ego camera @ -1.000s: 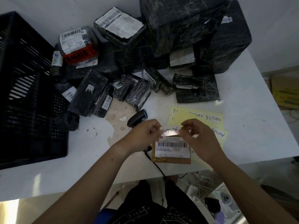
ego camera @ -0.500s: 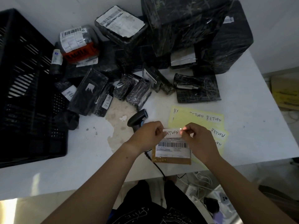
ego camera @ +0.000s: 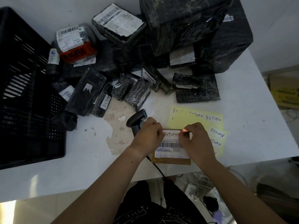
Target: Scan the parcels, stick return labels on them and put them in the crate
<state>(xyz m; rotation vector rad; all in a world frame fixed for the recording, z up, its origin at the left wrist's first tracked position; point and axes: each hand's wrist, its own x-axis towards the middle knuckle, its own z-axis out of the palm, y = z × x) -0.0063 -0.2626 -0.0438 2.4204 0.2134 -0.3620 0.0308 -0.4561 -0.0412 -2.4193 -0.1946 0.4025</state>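
**Spotter:** Where's the parcel, and what have you got hold of?

**Me:** The brown parcel (ego camera: 171, 160) lies flat near the front edge of the worktop (ego camera: 246, 113), about midway along it. My left hand (ego camera: 148, 135) pinches the left end of the white return label (ego camera: 171, 134), and my right hand (ego camera: 196, 143) pinches the right end. The label sits over the parcel's top strip, just above the printed barcode. I can't tell if it is stuck down.

**Spotter:** What's crowding you?

**Me:** The barcode scanner (ego camera: 135, 120) lies right against the far side of my left hand. Its cable (ego camera: 157, 168) drops off the front edge beside that wrist. The yellow label sheets (ego camera: 197, 117) lie to the right, partly under my right hand. Farther back, small black-wrapped parcels (ego camera: 137, 94) fill the middle, one with a return sticker on it. Large wrapped boxes (ego camera: 186, 25) stack up along the back edge towards the right corner.

**Spotter:** And room to move?

**Me:** The black crate (ego camera: 32, 94) takes up the left end of the worktop. Between it and the scanner I see an open, stained patch of surface that reaches the front edge. There is another open stretch along the right edge, beyond the sheets.
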